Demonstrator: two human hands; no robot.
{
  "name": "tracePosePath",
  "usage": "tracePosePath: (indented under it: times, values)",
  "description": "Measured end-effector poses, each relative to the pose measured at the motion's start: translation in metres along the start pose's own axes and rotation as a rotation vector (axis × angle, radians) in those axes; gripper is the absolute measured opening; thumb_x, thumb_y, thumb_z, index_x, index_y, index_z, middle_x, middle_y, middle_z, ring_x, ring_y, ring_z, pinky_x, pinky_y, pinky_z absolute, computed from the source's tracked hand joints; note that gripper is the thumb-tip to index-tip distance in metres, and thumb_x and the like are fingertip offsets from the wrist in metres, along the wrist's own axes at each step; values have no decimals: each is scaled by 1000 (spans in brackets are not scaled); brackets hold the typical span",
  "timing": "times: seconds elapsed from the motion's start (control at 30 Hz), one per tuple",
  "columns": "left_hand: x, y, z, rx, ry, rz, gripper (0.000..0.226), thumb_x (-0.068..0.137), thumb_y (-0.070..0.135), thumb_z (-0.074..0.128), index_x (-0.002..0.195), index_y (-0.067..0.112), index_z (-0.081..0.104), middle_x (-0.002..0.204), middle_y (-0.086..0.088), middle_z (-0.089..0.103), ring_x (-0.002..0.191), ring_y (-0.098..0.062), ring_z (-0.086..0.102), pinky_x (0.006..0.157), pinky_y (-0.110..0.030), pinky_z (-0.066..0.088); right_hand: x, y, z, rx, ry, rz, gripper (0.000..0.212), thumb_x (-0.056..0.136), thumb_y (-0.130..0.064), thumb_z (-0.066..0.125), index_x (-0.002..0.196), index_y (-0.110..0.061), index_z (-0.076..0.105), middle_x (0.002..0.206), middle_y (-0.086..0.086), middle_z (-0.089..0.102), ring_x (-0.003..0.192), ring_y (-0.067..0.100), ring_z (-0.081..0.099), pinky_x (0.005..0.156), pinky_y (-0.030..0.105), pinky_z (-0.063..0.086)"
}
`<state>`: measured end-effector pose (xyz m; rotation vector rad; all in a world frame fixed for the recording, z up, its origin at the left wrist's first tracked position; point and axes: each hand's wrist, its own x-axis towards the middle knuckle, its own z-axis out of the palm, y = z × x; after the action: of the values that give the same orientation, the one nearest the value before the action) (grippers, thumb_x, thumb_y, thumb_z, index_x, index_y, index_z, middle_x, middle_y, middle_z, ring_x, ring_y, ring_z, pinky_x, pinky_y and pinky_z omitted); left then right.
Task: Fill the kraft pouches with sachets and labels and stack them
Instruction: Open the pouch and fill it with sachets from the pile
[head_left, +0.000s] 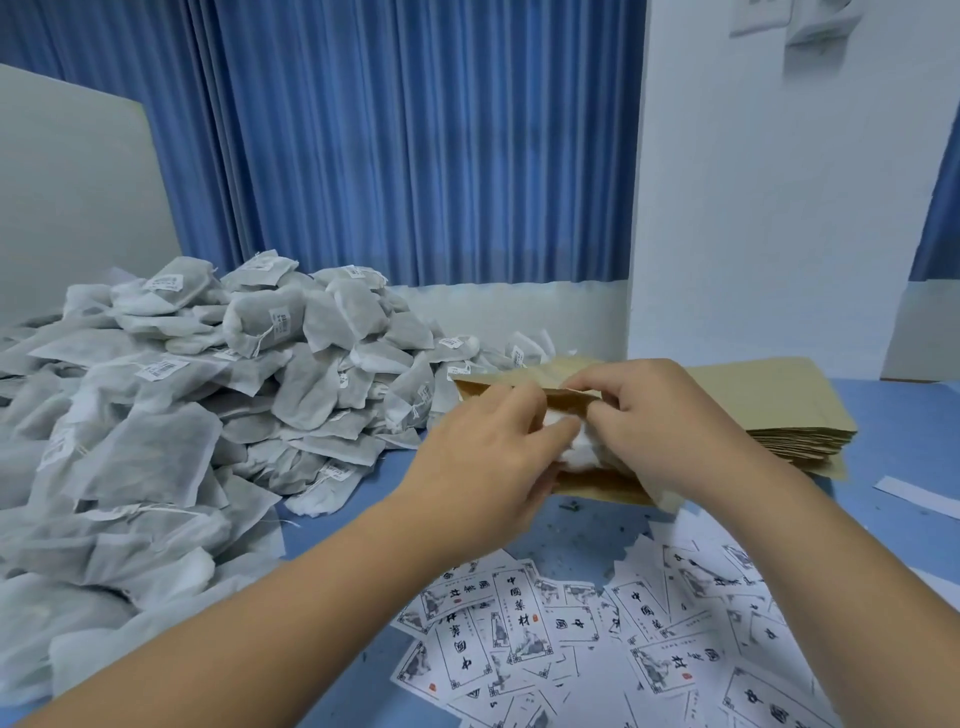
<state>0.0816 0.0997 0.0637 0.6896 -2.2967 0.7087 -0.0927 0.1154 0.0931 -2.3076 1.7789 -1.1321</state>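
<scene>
Blue tabletop (909, 431) below a pleated blue curtain (415, 156), white wall (779, 208) at right. Two bare hands meeting above the surface, both on one kraft pouch (498, 388). Left hand (488, 457) curled round the pouch's near side, thumb laid across one white sachet (558, 428) at the pouch's mouth. Right hand (670, 421) pinching the mouth's upper lip, remaining fingers curled over the sachet. Pouch lifted off the table, mouth spread between the two hands, sachet partly inside; how far in, hidden by fingers.

Just behind and to the right of the hands, one stack of flat kraft pouches (779, 410), edges too fine to count. To the left, one large heap of sachets (182, 415), grey-white, many with small tags on strings, far too many to count, reaching from the left edge almost to the held pouch. Near the body, below the forearms, printed labels (519, 618) scattered and overlapping, well over a dozen, some face up at varied angles. One blank paper strip (914, 496) alone at the far right. Small dark crumbs dotted on the table between pouch and labels. One pale board (67, 208) upright behind the heap, at left.
</scene>
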Motion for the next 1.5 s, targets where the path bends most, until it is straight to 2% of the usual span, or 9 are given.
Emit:
tracePosePath:
  times: [0.13,0.3,0.4,0.63,0.77,0.87,1.03,1.27,1.5]
  values:
    - [11,9,6,32,-96,-147,9,78,17,67,85,12,67,76,-5,55,61,-25,55,45,-26,23,-1,-8,-1,53,-20,-40,33,81,-6,44,84,-27,69,67,-6,67,62,7,63,62,31,53]
    - [19,11,19,97,-285,-224,23,91,18,53,112,12,56,103,-7,49,93,-27,52,58,-34,29,2,-11,8,10,45,-147,30,85,0,47,92,-14,73,93,1,69,89,13,58,84,28,45]
    - [16,13,21,-7,-281,-235,25,93,21,50,113,8,57,105,-10,52,94,-29,54,65,-34,37,1,-12,11,50,68,-181,30,85,2,51,93,-15,74,95,0,71,90,6,53,78,6,36]
    - [-21,-16,-8,-256,-234,-64,30,94,19,55,122,14,63,112,-6,61,99,-24,55,86,-37,45,-4,-18,17,-59,79,-121,29,85,-12,58,103,-29,73,96,-9,70,91,13,59,81,30,46]
    - [-53,-43,-32,-208,-256,-149,29,89,15,55,114,13,68,110,-6,62,96,-26,58,82,-39,46,-8,-32,29,-165,58,-96,28,86,-17,57,107,-30,70,92,-17,66,89,13,55,74,30,43]
    - [-75,-66,-45,-158,-331,-262,34,91,19,51,122,23,65,118,1,57,103,-20,54,87,-36,43,-11,-47,40,-176,26,-59,31,84,-18,56,108,-34,68,72,-23,52,80,11,50,69,30,42]
    - [-102,-106,-72,19,-543,-376,46,87,29,52,132,38,51,134,9,44,121,-14,44,98,-31,34,7,-70,54,-226,-28,3,25,87,-25,54,105,-37,67,78,-14,56,82,16,56,64,28,41]
    - [-137,-148,-96,340,-1124,-590,72,85,43,55,147,42,18,155,1,16,146,-25,13,113,-63,13,16,-79,74,-272,-18,49,28,87,-21,49,103,-36,65,79,-10,56,76,18,53,56,27,35]
    - [-153,-172,-83,316,-1076,-737,73,80,18,51,142,50,27,158,9,-8,148,-28,-11,104,-76,15,14,-66,74,-264,-40,74,21,88,-25,52,98,-36,66,77,-9,61,76,18,58,62,30,46]
